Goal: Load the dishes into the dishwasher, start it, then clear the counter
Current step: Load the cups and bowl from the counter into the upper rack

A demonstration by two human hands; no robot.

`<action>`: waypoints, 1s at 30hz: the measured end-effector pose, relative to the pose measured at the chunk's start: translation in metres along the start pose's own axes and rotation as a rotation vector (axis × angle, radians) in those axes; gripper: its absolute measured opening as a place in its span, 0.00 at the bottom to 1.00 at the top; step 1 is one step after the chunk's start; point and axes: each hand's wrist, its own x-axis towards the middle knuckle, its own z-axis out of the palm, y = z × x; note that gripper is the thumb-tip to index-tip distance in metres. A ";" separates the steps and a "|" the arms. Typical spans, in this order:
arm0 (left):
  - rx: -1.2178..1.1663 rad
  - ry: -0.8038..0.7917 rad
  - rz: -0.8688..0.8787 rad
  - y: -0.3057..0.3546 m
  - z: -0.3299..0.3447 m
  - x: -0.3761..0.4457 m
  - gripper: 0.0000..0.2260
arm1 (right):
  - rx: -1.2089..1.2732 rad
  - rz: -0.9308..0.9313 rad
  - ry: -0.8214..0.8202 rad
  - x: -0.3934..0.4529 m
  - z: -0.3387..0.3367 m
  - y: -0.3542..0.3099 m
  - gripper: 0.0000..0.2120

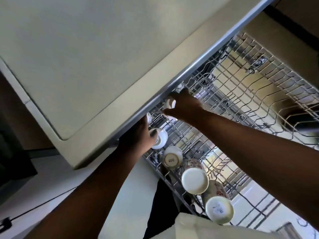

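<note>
left hand fingers curled round a white cup, right hand fingers pinching a small white cup at its 10 o'clock, both over the pulled-out wire rack, three upturned cups rowed toward 5 o'clock, tabletop at 11.

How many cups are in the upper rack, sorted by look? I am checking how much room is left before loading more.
Plain white cups, upside down: 2, one under the left hand at, one beside it
Floral-patterned cups, upside down: 2
Small white piece gripped by the right hand: 1
Total: 5
</note>
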 end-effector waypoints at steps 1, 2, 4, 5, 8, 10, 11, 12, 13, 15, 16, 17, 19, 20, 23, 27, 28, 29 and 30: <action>0.013 0.012 0.024 -0.003 0.002 -0.002 0.31 | -0.038 0.010 -0.001 0.006 0.001 -0.005 0.32; 0.027 0.032 0.050 -0.007 0.004 -0.002 0.30 | -0.059 0.024 -0.011 0.014 0.002 -0.008 0.32; 0.062 0.070 0.098 -0.013 0.005 -0.004 0.29 | -0.075 0.046 -0.049 0.027 0.004 -0.013 0.33; 0.079 0.074 0.116 -0.016 0.007 -0.005 0.28 | -0.079 0.049 -0.082 0.033 0.005 -0.014 0.33; 0.070 0.111 0.148 -0.023 0.015 -0.006 0.25 | -0.046 0.053 -0.118 0.045 0.000 -0.013 0.29; 0.048 0.128 0.146 -0.024 0.019 -0.002 0.25 | -0.009 0.083 -0.119 0.047 -0.007 -0.011 0.33; 0.050 0.131 0.147 -0.024 0.020 -0.001 0.25 | 0.001 0.080 -0.117 0.048 -0.011 -0.010 0.37; 0.055 0.129 0.154 -0.024 0.020 0.000 0.26 | -0.008 0.070 -0.116 0.048 -0.012 -0.009 0.38; 0.066 0.138 0.160 -0.023 0.020 0.001 0.26 | -0.032 0.054 -0.128 0.047 -0.012 -0.007 0.37; 0.094 0.151 0.170 -0.021 0.020 0.003 0.27 | -0.104 0.025 -0.178 0.044 -0.008 -0.006 0.37; 0.096 0.156 0.173 -0.020 0.019 0.004 0.27 | -0.123 0.004 -0.196 0.042 -0.006 -0.006 0.38; 0.095 0.164 0.171 -0.019 0.019 0.006 0.27 | -0.134 -0.011 -0.210 0.042 -0.001 -0.006 0.40; 0.127 0.175 0.168 -0.017 0.020 0.010 0.27 | -0.199 -0.045 -0.220 0.039 0.005 -0.007 0.43; 0.155 0.174 0.173 -0.016 0.020 0.012 0.28 | -0.256 -0.056 -0.224 0.039 0.007 -0.006 0.44; 0.181 0.144 0.140 -0.012 0.024 0.013 0.31 | -0.356 -0.071 -0.241 0.038 0.008 -0.005 0.46; 0.137 0.112 0.093 -0.009 0.024 0.012 0.36 | -0.457 -0.102 -0.335 0.038 0.003 -0.003 0.47; 0.131 0.101 0.091 -0.008 0.023 0.012 0.36 | -0.473 -0.105 -0.362 0.039 0.002 -0.003 0.47; 0.122 0.084 0.087 -0.008 0.023 0.013 0.37 | -0.491 -0.113 -0.377 0.039 0.002 -0.002 0.46; 0.116 0.071 0.084 -0.008 0.022 0.013 0.37 | -0.508 -0.121 -0.390 0.039 0.002 -0.002 0.47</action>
